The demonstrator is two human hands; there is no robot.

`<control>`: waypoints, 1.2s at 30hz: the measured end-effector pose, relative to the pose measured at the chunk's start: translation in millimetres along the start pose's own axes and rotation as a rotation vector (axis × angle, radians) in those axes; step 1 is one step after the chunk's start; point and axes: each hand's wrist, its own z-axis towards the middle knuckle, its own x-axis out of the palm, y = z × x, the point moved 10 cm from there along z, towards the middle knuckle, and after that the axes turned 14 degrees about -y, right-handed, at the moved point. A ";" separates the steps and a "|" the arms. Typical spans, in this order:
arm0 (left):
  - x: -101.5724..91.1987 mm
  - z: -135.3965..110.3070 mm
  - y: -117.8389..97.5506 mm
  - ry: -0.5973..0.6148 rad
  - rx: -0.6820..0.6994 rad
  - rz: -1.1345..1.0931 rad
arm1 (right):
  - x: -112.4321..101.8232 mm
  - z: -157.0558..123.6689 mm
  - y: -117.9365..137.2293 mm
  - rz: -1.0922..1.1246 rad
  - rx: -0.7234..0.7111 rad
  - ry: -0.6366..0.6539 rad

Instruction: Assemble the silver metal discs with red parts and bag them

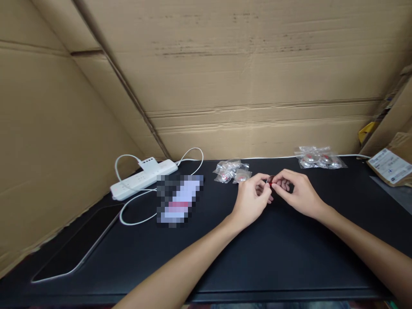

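Note:
Over the black table, my left hand (252, 195) and my right hand (298, 191) meet fingertip to fingertip. Between them is a small dark, rounded piece (271, 179) with a red part at its lower edge; its kind is too small to make out. Both hands are closed, pinching it with thumb and fingers, which hide much of it. Just behind my left hand lie small clear plastic packets (229, 170) holding round, shiny things with red marks. Farther right, beyond my right hand, sits another cluster of similar clear packets (318, 158).
A white power strip (144, 179) with a plugged-in adapter and white cable (128, 224) lies at the left. Near it are a blurred-out phone-like object (182, 199) and a dark flat tablet-like panel (80, 242). Cardboard walls (244, 77) enclose the table; a labelled package (391, 165) stands right.

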 end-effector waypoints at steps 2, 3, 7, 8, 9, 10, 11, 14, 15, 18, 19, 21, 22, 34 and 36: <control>-2.7 2.7 0.6 -0.024 -0.009 -0.043 | -5.9 2.4 -5.7 0.017 0.059 -0.072; -3.6 3.8 1.2 -0.030 -0.013 -0.062 | -9.4 3.2 -10.6 0.042 0.104 -0.120; -0.8 5.2 1.8 0.006 -0.010 -0.086 | -0.3 -1.1 -36.6 0.297 0.374 -0.116; 0.6 5.0 0.9 0.026 0.000 -0.077 | 8.5 -3.6 -39.7 0.371 0.434 -0.046; 1.6 4.9 -0.4 0.045 0.012 -0.059 | 16.9 -6.3 -40.5 0.431 0.481 0.029; 2.0 5.1 -2.0 0.061 0.028 -0.029 | 22.9 -8.6 -40.1 0.475 0.515 0.091; 1.3 6.0 -3.9 0.071 0.047 0.012 | 25.6 -9.8 -39.6 0.504 0.540 0.124; -10.4 13.4 -12.9 0.020 0.155 0.212 | 18.7 -8.3 -42.8 0.535 0.602 0.072; -16.7 16.8 -16.6 -0.024 0.207 0.300 | 14.6 -7.5 -45.2 0.539 0.626 0.032; -25.2 23.8 -17.4 -0.063 0.310 0.556 | 7.2 -8.4 -53.3 0.576 0.720 -0.067; -24.3 24.9 -12.9 -0.038 0.315 0.624 | 7.6 -10.0 -55.7 0.597 0.758 -0.081; -20.4 24.7 -2.1 0.028 0.310 0.719 | 12.1 -14.4 -59.4 0.643 0.833 -0.084; -18.6 23.9 1.6 0.052 0.313 0.739 | 14.9 -16.8 -60.9 0.665 0.865 -0.081; -9.7 22.6 20.0 0.125 -0.019 0.272 | 21.5 -23.1 -67.8 0.698 0.935 -0.101; -7.9 21.2 26.8 0.126 -0.131 0.165 | 15.0 -18.8 -66.2 0.632 0.869 -0.146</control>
